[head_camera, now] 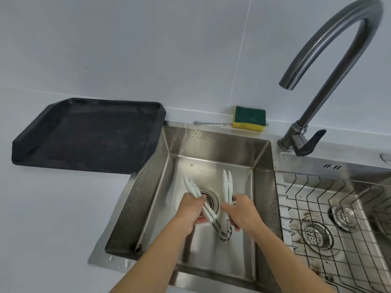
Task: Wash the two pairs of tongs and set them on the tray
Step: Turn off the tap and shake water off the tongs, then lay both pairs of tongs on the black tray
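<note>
The black tray [84, 134] sits on the worktop [53, 208] at ten o'clock of the sink [211, 149]. Over the drain, your left hand [190, 212] grips one pair of tongs [196, 193]; your right hand [243, 212] grips the other pair [226, 185], tips toward twelve o'clock.

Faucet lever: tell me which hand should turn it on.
Right. The right hand is nearer the faucet lever, behind the sink's right corner; the left hand would cross over both tongs.

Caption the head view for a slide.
Both hands, left hand and right hand, hold white tongs over the sink.
</note>
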Demonstrator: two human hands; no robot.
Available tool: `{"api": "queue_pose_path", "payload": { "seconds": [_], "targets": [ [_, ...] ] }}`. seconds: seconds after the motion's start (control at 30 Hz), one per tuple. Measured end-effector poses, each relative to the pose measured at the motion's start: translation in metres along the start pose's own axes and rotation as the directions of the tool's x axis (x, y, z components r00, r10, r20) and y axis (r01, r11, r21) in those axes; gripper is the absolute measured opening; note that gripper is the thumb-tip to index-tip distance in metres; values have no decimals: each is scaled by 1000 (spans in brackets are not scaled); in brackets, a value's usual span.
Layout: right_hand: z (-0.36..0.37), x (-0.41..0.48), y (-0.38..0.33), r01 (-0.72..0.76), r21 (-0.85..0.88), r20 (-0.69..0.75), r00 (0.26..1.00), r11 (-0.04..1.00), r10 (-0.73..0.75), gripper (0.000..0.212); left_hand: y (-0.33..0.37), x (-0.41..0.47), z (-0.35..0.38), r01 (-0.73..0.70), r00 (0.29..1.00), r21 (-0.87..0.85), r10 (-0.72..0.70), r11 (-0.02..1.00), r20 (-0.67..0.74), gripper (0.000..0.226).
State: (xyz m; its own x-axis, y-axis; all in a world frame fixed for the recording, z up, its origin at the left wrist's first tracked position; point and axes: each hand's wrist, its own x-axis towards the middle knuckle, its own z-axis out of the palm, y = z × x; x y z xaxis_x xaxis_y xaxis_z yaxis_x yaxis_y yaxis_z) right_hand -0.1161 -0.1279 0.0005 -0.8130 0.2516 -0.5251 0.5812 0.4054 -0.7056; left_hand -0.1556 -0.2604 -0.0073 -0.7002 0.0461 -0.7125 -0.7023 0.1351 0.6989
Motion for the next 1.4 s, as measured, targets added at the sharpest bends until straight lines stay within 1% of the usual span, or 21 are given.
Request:
{"api": "queue_pose_path", "payload": {
  "seconds": [0.1,0.27,0.33,0.43,0.53,0.57,0.6,0.7,0.8,0.9,1.0,1.17,1.23,1.33,1.4],
  "targets": [
    [-7,3,-15,102,-2,-11,995,995,-102,12,17,-10,-2,-86,996,-19,86,996,-37,5],
    [-17,3,-53,282,9,-78,957,960,-280,4,57,-21,-16,-262,965,-54,260,963,-40,22],
    [-19,2,-72,346,-8,-100,933,938,-345,7,74,-27,-27,-321,946,-60,317,945,-60,26],
    [-14,4,-105,406,-16,-108,908,914,-405,13,97,-32,-50,-401,914,-59,396,914,-89,30],
    [2,12,-140,458,-25,-102,883,889,-458,5,121,-31,-81,-456,885,-35,449,889,-125,32],
    [9,14,-151,468,-25,-100,878,883,-468,4,127,-29,-91,-464,879,-32,457,885,-134,32],
    [17,17,-162,472,-22,-99,876,881,-472,8,135,-26,-103,-470,876,-32,461,882,-140,32],
    [45,31,-195,454,-39,-98,885,890,-456,18,154,-11,-140,-479,872,-26,473,877,-130,30],
    [78,47,-224,427,-16,-118,897,904,-426,19,170,10,-177,-487,867,30,487,873,-105,33],
    [115,69,-249,345,35,-146,930,938,-336,24,185,39,-212,-483,870,86,489,871,-65,38],
    [145,86,-263,269,36,-178,949,962,-259,28,193,64,-239,-469,879,130,476,874,-30,40],
    [177,100,-273,185,-7,-250,951,983,-181,24,192,99,-266,-448,893,212,445,868,66,39],
    [186,104,-275,152,-22,-268,951,988,-152,23,190,112,-272,-436,900,214,427,874,89,39],
    [193,110,-277,151,-48,-259,953,987,-158,23,185,127,-278,-426,905,189,416,885,89,38],
    [199,114,-277,151,-78,-245,955,985,-166,22,180,138,-282,-418,908,225,412,880,78,39]
  ]
}}
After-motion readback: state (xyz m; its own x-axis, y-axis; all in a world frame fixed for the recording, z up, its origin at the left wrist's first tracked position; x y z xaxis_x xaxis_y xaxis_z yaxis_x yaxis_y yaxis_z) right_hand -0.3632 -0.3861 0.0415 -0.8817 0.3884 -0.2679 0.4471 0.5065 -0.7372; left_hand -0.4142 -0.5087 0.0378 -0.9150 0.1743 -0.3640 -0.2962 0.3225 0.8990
